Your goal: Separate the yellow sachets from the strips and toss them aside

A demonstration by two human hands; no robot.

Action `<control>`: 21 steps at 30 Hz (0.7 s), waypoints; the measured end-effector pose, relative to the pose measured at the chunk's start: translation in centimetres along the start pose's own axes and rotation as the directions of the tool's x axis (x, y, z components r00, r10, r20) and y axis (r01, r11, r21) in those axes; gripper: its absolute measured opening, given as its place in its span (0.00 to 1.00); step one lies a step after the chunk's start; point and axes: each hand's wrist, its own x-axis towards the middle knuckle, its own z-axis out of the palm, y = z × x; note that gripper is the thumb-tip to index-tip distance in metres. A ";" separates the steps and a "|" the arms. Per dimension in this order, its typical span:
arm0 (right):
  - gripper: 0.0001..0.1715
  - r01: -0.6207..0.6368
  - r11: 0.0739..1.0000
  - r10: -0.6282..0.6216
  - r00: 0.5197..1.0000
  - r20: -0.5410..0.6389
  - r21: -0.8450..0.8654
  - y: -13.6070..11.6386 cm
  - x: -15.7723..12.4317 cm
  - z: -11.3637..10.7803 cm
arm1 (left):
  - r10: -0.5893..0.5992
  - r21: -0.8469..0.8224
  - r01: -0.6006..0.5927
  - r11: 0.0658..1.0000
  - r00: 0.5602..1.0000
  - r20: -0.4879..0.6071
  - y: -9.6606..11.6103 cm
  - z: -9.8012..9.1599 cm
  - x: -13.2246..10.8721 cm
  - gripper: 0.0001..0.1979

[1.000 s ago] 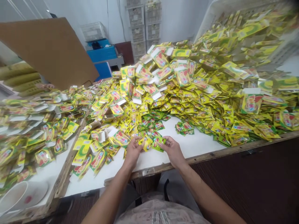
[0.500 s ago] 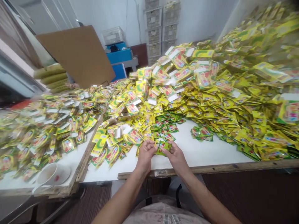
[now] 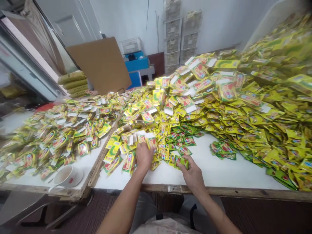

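My left hand point(image 3: 144, 156) is closed on a small yellow-green carton point(image 3: 151, 139) with a fruit picture, at the near edge of the pile; its fingertips are partly hidden behind the hand. My right hand point(image 3: 194, 172) pinches a few green and yellow sachets point(image 3: 181, 161) low over the white tabletop point(image 3: 161, 174). Just beyond it lie loose green sachets point(image 3: 184, 150). Left of my left hand, more flat and open cartons point(image 3: 112, 152) rest in a heap.
A large mound of yellow sachets point(image 3: 258, 120) fills the right side. Many cartons point(image 3: 58, 141) cover the left table, with a white cup point(image 3: 63, 177) near its front edge. A wooden strip point(image 3: 103, 156) divides the tables. A cardboard sheet point(image 3: 99, 65) stands behind.
My left hand has left the sachets and moved left to a carton. My right hand keeps the sachets, now apart from the left. The camera view has shifted.
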 end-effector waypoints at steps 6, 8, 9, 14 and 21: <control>0.24 0.050 0.975 -0.025 0.993 -0.119 0.217 -0.5 1.9 -2.3 | 0.319 -0.386 -0.235 0.892 0.932 0.171 0.7 -0.2 -1.2 0.09; 0.23 0.133 0.960 -0.098 0.984 -0.149 0.247 -1.9 2.9 -3.2 | 0.426 -0.546 -0.240 0.802 0.872 0.242 0.7 -0.4 -1.8 0.11; 0.20 0.168 0.958 -0.140 0.982 -0.129 0.232 -2.5 3.4 -3.5 | 0.459 -0.627 -0.216 0.749 0.851 0.256 0.7 -0.5 -2.1 0.12; 0.16 0.130 0.988 -0.148 0.947 0.287 0.079 -3.9 4.5 -4.0 | 0.437 -0.840 0.057 0.539 0.834 0.337 0.3 -0.8 -3.3 0.15; 0.15 0.184 0.982 -0.144 0.841 0.521 -0.027 -4.0 4.8 -4.7 | 0.439 -0.852 0.278 0.442 0.762 0.477 -0.5 -0.9 -4.0 0.15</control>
